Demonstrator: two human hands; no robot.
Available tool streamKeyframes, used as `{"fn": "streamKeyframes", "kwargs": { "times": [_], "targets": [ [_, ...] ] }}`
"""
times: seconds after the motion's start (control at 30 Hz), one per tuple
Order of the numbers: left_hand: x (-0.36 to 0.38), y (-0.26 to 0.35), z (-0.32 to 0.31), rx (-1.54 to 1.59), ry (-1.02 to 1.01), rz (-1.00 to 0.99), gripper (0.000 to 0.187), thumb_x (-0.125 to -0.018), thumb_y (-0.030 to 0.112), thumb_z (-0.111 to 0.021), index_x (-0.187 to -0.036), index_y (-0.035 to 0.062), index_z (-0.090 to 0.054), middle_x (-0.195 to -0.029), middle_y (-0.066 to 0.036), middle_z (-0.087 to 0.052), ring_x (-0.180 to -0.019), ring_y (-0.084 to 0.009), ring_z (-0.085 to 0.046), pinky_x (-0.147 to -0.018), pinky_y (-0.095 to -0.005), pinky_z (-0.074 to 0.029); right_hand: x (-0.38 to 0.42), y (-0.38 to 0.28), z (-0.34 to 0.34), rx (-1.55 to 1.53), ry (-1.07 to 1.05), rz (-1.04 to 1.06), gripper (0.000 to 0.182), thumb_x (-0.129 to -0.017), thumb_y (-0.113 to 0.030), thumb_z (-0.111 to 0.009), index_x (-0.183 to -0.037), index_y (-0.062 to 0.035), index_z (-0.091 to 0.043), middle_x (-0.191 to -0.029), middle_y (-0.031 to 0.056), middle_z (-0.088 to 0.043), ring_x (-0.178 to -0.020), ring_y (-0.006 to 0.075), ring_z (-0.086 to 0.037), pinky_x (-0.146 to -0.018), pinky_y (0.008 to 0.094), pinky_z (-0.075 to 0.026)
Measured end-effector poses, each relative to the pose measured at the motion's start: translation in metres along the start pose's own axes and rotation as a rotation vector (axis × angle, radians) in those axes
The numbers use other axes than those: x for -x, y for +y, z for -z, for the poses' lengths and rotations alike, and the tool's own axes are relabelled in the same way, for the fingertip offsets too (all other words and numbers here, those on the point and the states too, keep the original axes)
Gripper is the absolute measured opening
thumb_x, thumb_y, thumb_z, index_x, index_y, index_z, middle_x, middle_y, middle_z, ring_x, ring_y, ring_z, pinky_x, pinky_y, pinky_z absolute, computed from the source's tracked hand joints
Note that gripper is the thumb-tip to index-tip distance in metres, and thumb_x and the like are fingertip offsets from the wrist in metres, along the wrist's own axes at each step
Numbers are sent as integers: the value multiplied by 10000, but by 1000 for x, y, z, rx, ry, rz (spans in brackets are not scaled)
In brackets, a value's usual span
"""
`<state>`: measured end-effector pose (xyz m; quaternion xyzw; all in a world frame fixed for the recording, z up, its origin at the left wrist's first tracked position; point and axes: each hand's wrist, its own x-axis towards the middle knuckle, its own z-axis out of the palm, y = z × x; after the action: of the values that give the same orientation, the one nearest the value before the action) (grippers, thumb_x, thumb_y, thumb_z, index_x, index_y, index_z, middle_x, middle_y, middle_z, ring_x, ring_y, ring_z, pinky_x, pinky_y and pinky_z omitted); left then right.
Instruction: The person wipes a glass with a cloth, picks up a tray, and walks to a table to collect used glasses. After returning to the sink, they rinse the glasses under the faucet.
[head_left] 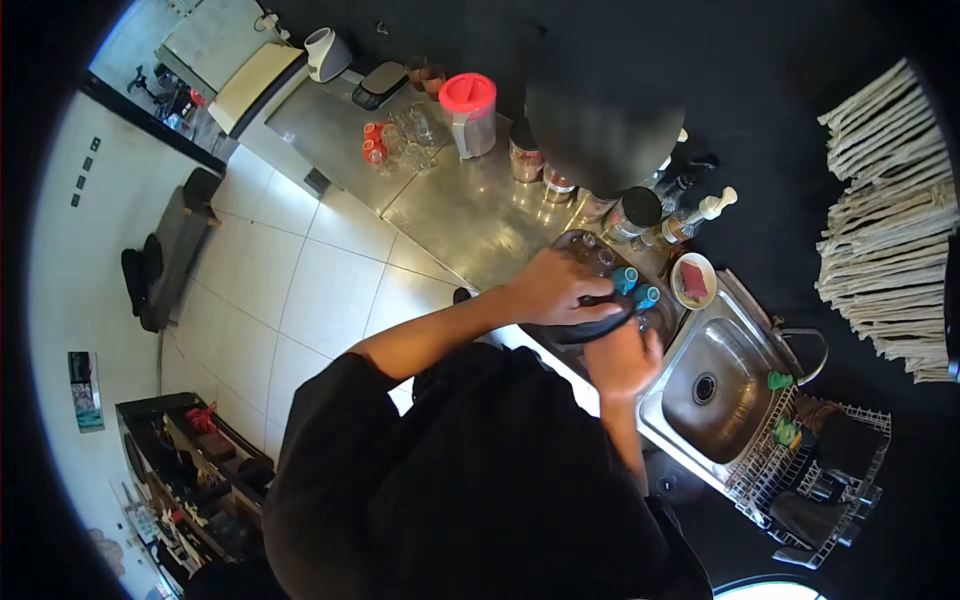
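My left hand [562, 290] reaches over a dark brown tray [578, 240] on the steel counter. Its fingers bend round the edge of a dark rounded object [598, 328] whose kind I cannot make out. Just below, my right hand [622, 360] is at the same object, smeared by motion, its thumb raised and its other fingers mostly hidden. Two small blue-topped items [625, 280] stand on the tray beside my hands, with clear glass pieces [604, 258] near them.
Right of the tray are a white bowl [708, 272] holding a reddish block, a steel sink [735, 350] and a wire dish rack [755, 490]. Jars [526, 155], pump bottles [712, 205], a red-lidded pitcher [470, 115] and glasses [415, 130] line the counter [450, 225].
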<state>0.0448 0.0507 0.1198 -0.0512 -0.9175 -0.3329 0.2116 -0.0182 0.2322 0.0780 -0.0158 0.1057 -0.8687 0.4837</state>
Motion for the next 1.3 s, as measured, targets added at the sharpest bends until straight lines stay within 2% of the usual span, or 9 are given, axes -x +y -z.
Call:
{"fn": "streamKeyframes", "kwargs": {
  "times": [0.17,0.23,0.37,0.43,0.63,0.8,1.0,1.17,1.3],
  "targets": [
    [47,-45,-9,629,-9,641,271,-884,359,-608,-808,102,-651,-530,35,-500,-483,-81,-508,-465,-239,-366,-22,32,24,572,-12,-49,361,-781,-279,-564,-1052,-64,-458,-877,1,-448,-866,122,-461,-752,254,-353],
    [58,-50,1,1032,11,1042,284,-914,353,-578,-812,98,-649,-599,69,-500,-516,-17,-427,-466,-202,-307,-34,49,0,453,47,-50,331,-765,-232,-565,-1035,-68,-465,-866,2,-460,-844,127,-473,-755,258,-365],
    [80,-77,35,1294,160,1117,366,-940,429,-507,-934,87,-637,-568,81,-378,-464,-29,-297,-434,-201,-224,-50,72,6,184,175,8,266,-730,-92,-524,-993,-79,-491,-848,24,-496,-821,158,-513,-804,308,-413],
    [105,-113,46,1271,388,1152,355,-947,409,-491,-1004,74,-593,-581,74,-332,-464,-41,-276,-435,-209,-229,-60,72,10,243,169,144,511,-703,-5,-450,-1203,-69,-536,-1190,126,-583,-1164,278,-514,-1052,466,-347],
    [192,-237,92,917,541,1125,185,-834,163,-559,-970,45,-518,-672,7,-445,-548,-101,-416,-512,-269,-372,-78,57,29,147,-157,387,490,-861,-153,-403,-1326,-5,-451,-1370,181,-445,-1267,377,-404,-1106,547,-228],
    [221,-329,132,-40,399,1027,369,-736,232,-672,-984,26,-492,-784,-252,-628,-774,-424,-620,-644,-473,-478,-115,78,-4,-62,-344,428,507,-960,-337,-376,-1376,-47,-387,-1406,156,-402,-1304,349,-348,-1110,552,-177],
    [222,-392,147,-225,258,1031,513,-753,237,-649,-1181,15,-473,-887,-249,-641,-813,-420,-622,-711,-484,-487,-109,124,-73,164,-409,592,455,-977,-350,-392,-1311,-51,-471,-1342,120,-491,-1274,248,-411,-1115,430,-206],
    [235,-441,125,-297,295,887,636,-748,247,-677,-1267,-32,-439,-907,-252,-641,-826,-426,-621,-727,-486,-488,-86,151,-80,237,-69,919,450,-938,-339,-480,-1308,-83,-497,-1330,117,-500,-1235,260,-456,-1116,462,-205],
    [223,-442,120,-231,360,939,596,-742,236,-689,-1225,-29,-462,-890,-246,-644,-820,-423,-624,-721,-478,-490,-71,157,-68,2135,1354,973,535,-882,-381,-534,-1310,-64,-485,-1254,151,-537,-1125,330,-526,-984,430,-394]
  ]
}}
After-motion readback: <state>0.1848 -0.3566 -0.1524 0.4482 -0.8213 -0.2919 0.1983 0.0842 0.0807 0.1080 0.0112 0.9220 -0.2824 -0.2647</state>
